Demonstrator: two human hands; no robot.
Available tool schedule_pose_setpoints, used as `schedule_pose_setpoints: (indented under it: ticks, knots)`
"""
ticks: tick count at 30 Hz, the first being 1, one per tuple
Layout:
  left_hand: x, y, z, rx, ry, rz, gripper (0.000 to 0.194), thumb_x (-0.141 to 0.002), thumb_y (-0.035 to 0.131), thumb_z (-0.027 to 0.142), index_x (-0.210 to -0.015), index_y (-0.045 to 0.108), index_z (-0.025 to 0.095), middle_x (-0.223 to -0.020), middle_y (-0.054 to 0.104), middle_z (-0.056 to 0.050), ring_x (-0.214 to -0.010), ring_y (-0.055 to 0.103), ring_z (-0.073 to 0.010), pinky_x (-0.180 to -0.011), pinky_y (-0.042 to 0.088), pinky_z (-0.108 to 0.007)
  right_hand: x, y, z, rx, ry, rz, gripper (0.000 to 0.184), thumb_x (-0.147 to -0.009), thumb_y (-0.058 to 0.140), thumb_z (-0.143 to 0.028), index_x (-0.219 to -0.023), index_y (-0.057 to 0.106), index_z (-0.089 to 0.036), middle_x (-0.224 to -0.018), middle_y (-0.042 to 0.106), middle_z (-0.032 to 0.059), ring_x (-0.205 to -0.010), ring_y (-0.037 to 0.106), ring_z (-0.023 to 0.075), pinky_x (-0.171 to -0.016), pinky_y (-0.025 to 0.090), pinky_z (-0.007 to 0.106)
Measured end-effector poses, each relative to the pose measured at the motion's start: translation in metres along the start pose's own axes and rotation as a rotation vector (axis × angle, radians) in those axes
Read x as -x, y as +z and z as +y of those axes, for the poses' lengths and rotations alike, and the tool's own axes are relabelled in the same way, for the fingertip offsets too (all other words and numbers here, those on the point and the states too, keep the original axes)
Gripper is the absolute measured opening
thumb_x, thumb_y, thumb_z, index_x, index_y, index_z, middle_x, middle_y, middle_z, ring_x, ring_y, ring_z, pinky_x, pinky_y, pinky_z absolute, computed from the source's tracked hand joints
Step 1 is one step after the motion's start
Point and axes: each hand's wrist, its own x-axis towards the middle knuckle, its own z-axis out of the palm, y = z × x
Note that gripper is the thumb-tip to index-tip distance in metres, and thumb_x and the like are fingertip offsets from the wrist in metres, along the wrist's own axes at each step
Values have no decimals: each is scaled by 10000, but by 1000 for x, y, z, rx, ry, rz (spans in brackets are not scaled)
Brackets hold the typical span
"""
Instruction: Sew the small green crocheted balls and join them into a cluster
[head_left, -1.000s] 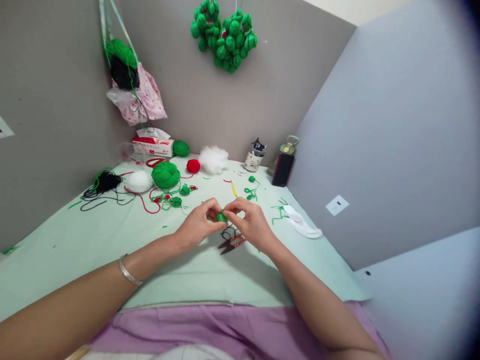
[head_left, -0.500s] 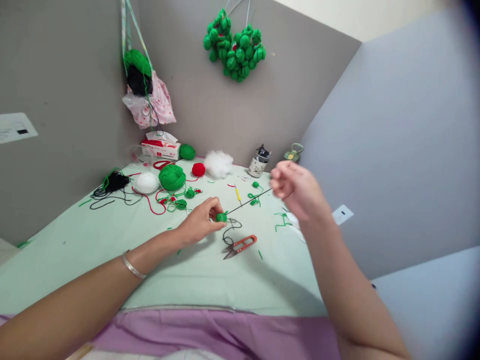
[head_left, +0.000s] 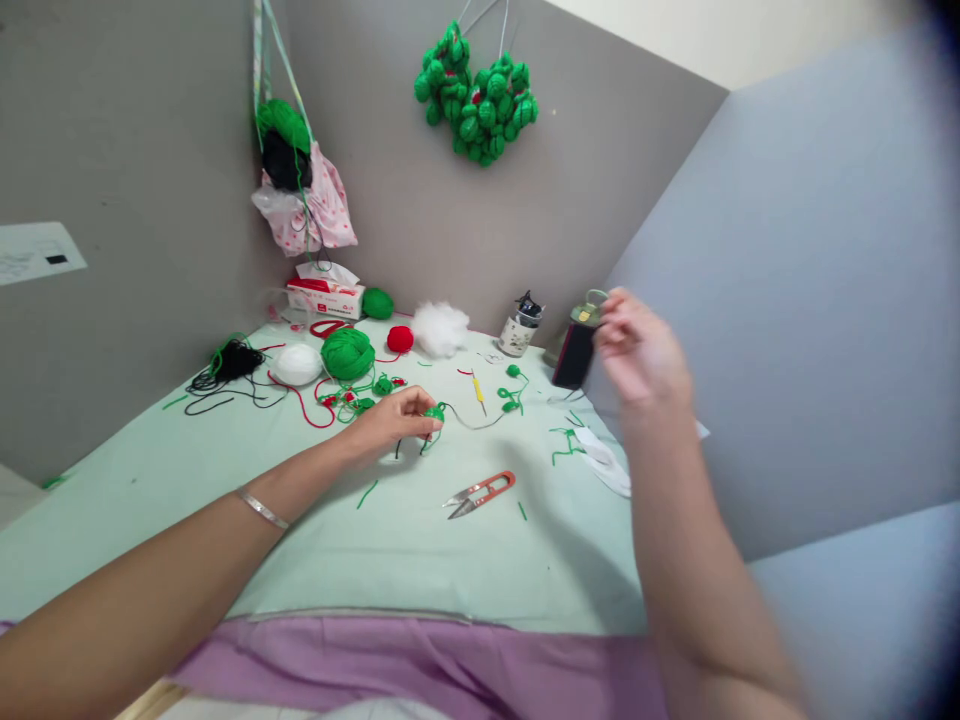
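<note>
Pinched in the fingertips of my left hand (head_left: pixel 397 418) is a small green crocheted ball (head_left: pixel 434 413). Dark and green yarn ends hang below it. A thin dark strand (head_left: pixel 476 424) sags from the ball toward a small green crocheted piece (head_left: pixel 511 407) on the table. My right hand (head_left: pixel 634 345) is raised at the right, well apart from the ball. Its fingers are curled together, slightly blurred, and whatever they hold is too small to make out. Orange-handled thread snips (head_left: pixel 484 494) lie in front of my hands.
Green yarn (head_left: pixel 347 354), white yarn (head_left: pixel 295 365), red yarn (head_left: pixel 400 340) and black yarn (head_left: pixel 234 362) lie at the left and back. Behind are stuffing (head_left: pixel 441 330), a tissue box (head_left: pixel 326 299), a jar (head_left: pixel 519 330) and a dark flat object (head_left: pixel 574 355). A yellow-handled crochet hook (head_left: pixel 478 388) lies mid-table.
My right hand has moved up and right. The taut black strand between my hands no longer shows, and the black loop near the snips is gone. My left hand has shifted slightly left and up.
</note>
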Motion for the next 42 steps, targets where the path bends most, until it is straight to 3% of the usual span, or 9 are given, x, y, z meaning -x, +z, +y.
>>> schedule_pose_setpoints:
  ticks: [3, 5, 7, 11, 16, 18, 25, 30, 42]
  knots:
    - [3, 3, 5, 120, -38, -50, 393, -661, 833, 361, -913, 583, 193, -789, 618, 22, -736, 631, -139, -812, 489, -338, 33, 6, 75, 111, 196, -139, 56, -822, 694, -128, -854, 739, -115, -786, 721, 77, -521, 548, 47, -429, 415, 141]
    - [5, 4, 7, 169, -54, -88, 381, -683, 830, 371, -921, 592, 192, -804, 625, 17, -752, 639, -138, -855, 493, -357, 54, 8, 109, 283, 303, -337, 224, -871, 660, -316, -1002, 725, -146, -1012, 725, 101, -593, 594, 70, -489, 462, 184]
    - [6, 4, 8, 194, -52, -122, 357, -711, 816, 384, -921, 604, 189, -838, 642, 3, -769, 645, -142, -877, 494, -369, 68, 8, 126, 422, 354, -497, 333, -906, 597, -422, -1064, 702, -148, -986, 715, 89, -613, 602, 87, -547, 481, 217]
    - [6, 1, 8, 214, -40, -143, 320, -756, 783, 400, -924, 619, 182, -908, 648, -17, -795, 648, -153, -873, 503, -366, 70, 1, 120, 686, 371, -802, 414, -955, 494, -482, -1086, 680, -136, -819, 670, 39, -611, 558, 99, -600, 457, 241]
    - [7, 3, 10, 201, -113, -103, 319, -755, 775, 405, -902, 613, 173, -821, 613, -4, -752, 641, -150, -834, 500, -350, 57, -18, 97, 849, 324, -965, 391, -950, 514, -481, -894, 697, -141, -633, 461, -32, -598, 390, 96, -573, 334, 235]
    - [9, 4, 12, 183, -130, -116, 315, -771, 749, 403, -947, 618, 177, -837, 621, -15, -745, 635, -151, -798, 501, -338, 55, -22, 93, 739, 352, -927, 392, -921, 555, -507, -814, 668, -147, -603, 395, -43, -569, 324, 93, -538, 276, 236]
    - [9, 10, 9, 62, -100, -237, 385, -797, 652, 341, -1168, 667, 238, -746, 549, 5, -666, 549, -141, -627, 472, -272, 55, -12, 86, 102, 327, -344, 175, -846, 659, -339, -785, 570, -202, -567, 132, -83, -512, 87, 103, -430, 166, 204]
    - [8, 13, 2, 56, -133, -257, 328, -805, 645, 391, -1037, 749, 182, -754, 570, -28, -662, 546, -148, -637, 493, -289, 54, -10, 91, -14, 470, -270, 84, -864, 629, -256, -851, 614, -175, -584, 135, -85, -499, 89, 93, -384, 179, 162]
    - [6, 17, -3, 201, -166, -255, 334, -772, 754, 405, -984, 742, 147, -906, 678, -77, -749, 628, -163, -804, 538, -360, 45, -17, 96, -104, 528, -47, 76, -873, 546, -97, -857, 599, -148, -537, 185, -99, -431, 126, 75, -346, 235, 118]
